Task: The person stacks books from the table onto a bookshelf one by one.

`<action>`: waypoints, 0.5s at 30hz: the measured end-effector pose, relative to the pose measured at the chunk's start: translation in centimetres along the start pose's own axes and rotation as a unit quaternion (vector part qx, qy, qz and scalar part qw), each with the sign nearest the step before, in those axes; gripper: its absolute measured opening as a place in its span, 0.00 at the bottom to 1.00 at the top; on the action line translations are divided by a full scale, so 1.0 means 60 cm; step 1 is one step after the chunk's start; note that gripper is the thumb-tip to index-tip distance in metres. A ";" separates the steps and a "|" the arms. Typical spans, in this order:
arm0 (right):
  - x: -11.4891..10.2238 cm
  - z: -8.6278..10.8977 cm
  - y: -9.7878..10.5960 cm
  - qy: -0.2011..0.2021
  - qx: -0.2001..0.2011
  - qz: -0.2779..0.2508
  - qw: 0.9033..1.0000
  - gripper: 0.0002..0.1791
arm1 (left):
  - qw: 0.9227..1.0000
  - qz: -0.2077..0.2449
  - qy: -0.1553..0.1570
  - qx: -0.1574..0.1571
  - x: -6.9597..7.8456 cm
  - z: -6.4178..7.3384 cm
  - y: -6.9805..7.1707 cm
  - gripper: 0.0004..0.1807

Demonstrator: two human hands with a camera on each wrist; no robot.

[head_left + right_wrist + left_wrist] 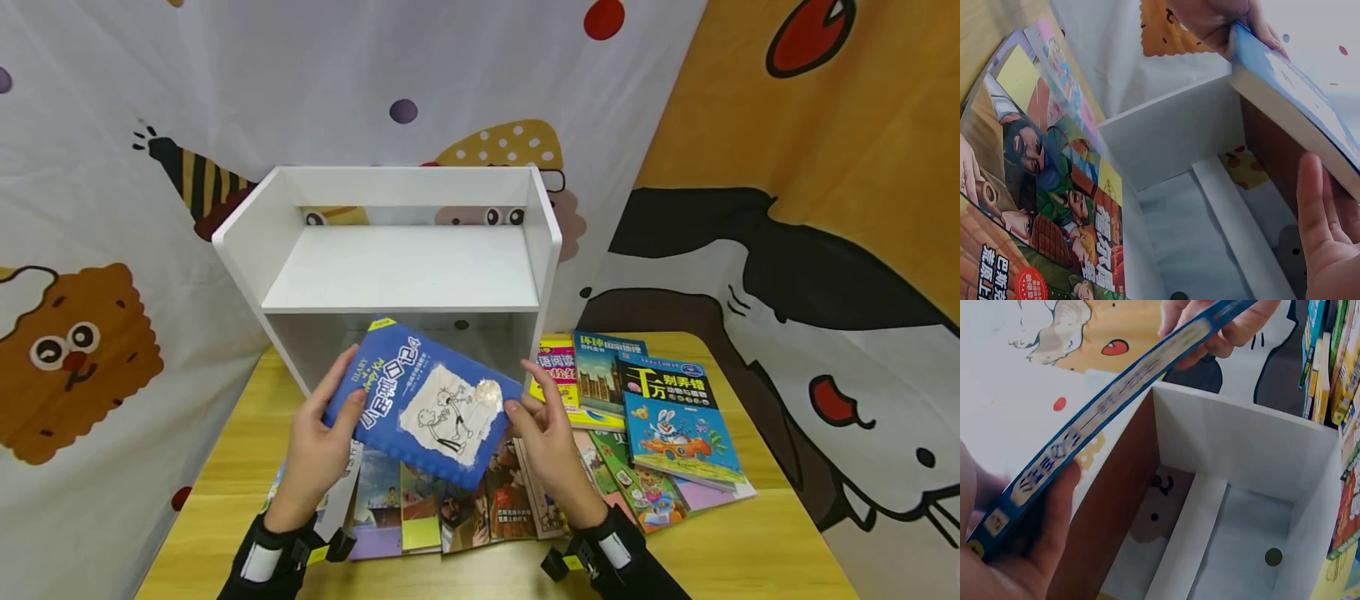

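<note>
A blue paperback book (442, 404) with a stick-figure drawing on its cover is held tilted in front of the white shelf unit. My left hand (317, 446) grips its left end, thumb on the cover. At the right end, my right hand (553, 446) holds the edge with the thumb in front and the index finger raised. The left wrist view shows the book's spine (1104, 409) running between both hands. Its pale page edges (1291, 115) face the right wrist camera, with the right fingers (1315, 194) at the lower side.
The white two-tier shelf unit (405, 268) stands at the back of the wooden table (780, 542). Several picture books (512, 500) lie overlapping below the hands. More books, with a blue one (678, 417) on top, are piled at the right. A cartoon-printed cloth (315, 75) hangs behind.
</note>
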State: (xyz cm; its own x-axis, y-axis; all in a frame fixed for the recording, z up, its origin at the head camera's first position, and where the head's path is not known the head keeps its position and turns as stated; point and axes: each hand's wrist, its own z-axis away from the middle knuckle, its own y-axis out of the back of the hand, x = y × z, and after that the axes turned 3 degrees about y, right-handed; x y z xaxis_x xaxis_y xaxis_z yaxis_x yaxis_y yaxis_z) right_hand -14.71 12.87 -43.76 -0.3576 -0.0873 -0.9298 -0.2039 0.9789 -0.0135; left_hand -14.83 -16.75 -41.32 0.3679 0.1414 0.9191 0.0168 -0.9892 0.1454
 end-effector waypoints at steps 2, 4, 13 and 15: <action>-0.002 0.003 -0.007 0.007 -0.007 -0.024 1.000 0.36 | 1.000 0.013 -0.005 0.026 0.015 0.001 -0.002 0.29; -0.003 0.005 -0.017 0.007 -0.029 -0.046 0.998 0.39 | 0.998 0.022 -0.004 0.051 0.031 0.002 -0.005 0.28; -0.019 0.005 -0.046 -0.004 -0.110 -0.078 0.991 0.42 | 0.997 0.028 0.014 0.077 0.042 0.003 -0.013 0.30; -0.027 0.001 -0.045 0.004 -0.109 -0.064 0.992 0.42 | 0.997 0.024 0.009 0.068 0.044 0.002 -0.010 0.31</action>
State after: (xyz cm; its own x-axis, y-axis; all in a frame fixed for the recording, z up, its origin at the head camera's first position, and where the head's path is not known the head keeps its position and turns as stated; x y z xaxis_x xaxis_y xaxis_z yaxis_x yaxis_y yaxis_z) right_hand -13.55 10.38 -42.22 -0.3237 -0.2104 -0.9225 -0.4391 0.8970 -0.0505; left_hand -13.74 -15.79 -39.05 0.3539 0.0937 0.9306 0.1262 -0.9907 0.0517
